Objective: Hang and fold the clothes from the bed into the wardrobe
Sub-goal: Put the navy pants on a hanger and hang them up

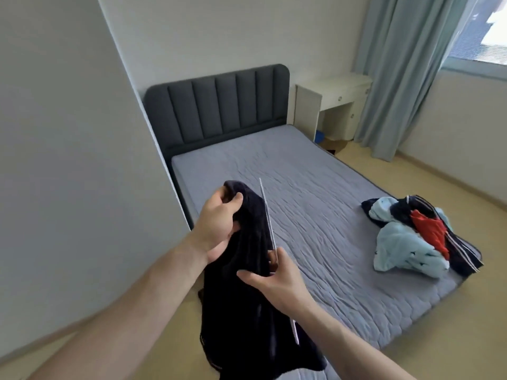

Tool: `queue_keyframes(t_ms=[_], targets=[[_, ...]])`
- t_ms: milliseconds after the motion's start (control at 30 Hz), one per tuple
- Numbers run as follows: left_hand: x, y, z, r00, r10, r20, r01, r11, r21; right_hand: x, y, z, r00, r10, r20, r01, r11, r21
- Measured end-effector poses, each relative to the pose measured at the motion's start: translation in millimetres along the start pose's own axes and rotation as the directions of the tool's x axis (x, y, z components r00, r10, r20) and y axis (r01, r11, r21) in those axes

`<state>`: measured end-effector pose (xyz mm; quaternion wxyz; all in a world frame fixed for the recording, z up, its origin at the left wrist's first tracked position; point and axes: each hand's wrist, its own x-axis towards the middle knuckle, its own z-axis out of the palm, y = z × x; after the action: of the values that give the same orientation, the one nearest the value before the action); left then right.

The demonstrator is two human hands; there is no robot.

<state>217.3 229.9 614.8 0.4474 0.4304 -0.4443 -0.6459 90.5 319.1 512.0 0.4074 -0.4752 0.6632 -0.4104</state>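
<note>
Nearest the camera, the dark garment hangs from both hands over the near left corner of the bed. The left hand has its grip bunched round the upper fabric, fingers and thumb curled into the cloth. The right hand pinches a thin pale hanger against the garment's edge; the hanger runs slantwise up past the left hand and down behind the right wrist, though its exact shape is hard to make out at this angle.

Further out, the pile of remaining clothes lies near the bed's right foot corner, well apart from the hands: pale blue, red and dark striped pieces tangled together. Beyond stand the padded headboard, a white surface beside it, and curtains.

The step in hand looks like threading the hanger into the garment. Next, the neck opening must be found and settled over the hanger's shoulders, then carried to the wardrobe, which is out of view. No readable writing or labels.
</note>
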Motion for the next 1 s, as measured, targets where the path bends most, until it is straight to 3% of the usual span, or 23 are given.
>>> queue_keyframes(t_ms=[133, 233, 333, 433, 467, 533, 600, 700, 833, 1000], targets=[[-32, 8, -43, 0.994, 0.106, 0.013, -0.106, 0.994, 0.006, 0, -13, 17, 0.998, -0.052, -0.045, 0.052, 0.999, -0.016], [-53, 0, -97, 0.966, 0.252, -0.05, -0.22, 0.912, 0.346, -2, -30, 18, 0.994, -0.1, -0.033, 0.102, 0.992, 0.069], [-69, -24, -152, 0.916, 0.388, -0.1, -0.183, 0.628, 0.757, -10, -59, 23, 0.983, -0.183, 0.018, 0.179, 0.974, 0.141], [-82, -53, -191, 0.874, 0.46, -0.155, -0.015, 0.345, 0.938, -21, -86, 35, 0.955, -0.26, 0.145, 0.225, 0.949, 0.222], [-85, -60, -203, 0.855, 0.482, -0.191, 0.048, 0.294, 0.955, -25, -94, 39, 0.945, -0.273, 0.178, 0.227, 0.944, 0.241], [-92, -68, -230, 0.82, 0.462, -0.338, 0.186, 0.343, 0.921, -33, -105, 44, 0.934, -0.288, 0.213, 0.225, 0.934, 0.277], [-100, -70, -256, 0.84, 0.337, -0.425, 0.282, 0.397, 0.873, -36, -109, 43, 0.93, -0.287, 0.23, 0.214, 0.931, 0.297], [-113, -61, -285, 0.916, 0.046, -0.398, 0.337, 0.448, 0.828, -38, -108, 40, 0.938, -0.248, 0.243, 0.208, 0.962, 0.18], [-135, -37, -292, 0.905, -0.278, -0.321, 0.413, 0.749, 0.518, -40, -82, 46, 0.965, -0.195, 0.176, 0.202, 0.979, -0.027], [-161, -10, -287, 0.934, -0.299, -0.197, 0.345, 0.897, 0.274, -42, -45, 55, 0.99, -0.078, 0.118, 0.102, 0.971, -0.216]])
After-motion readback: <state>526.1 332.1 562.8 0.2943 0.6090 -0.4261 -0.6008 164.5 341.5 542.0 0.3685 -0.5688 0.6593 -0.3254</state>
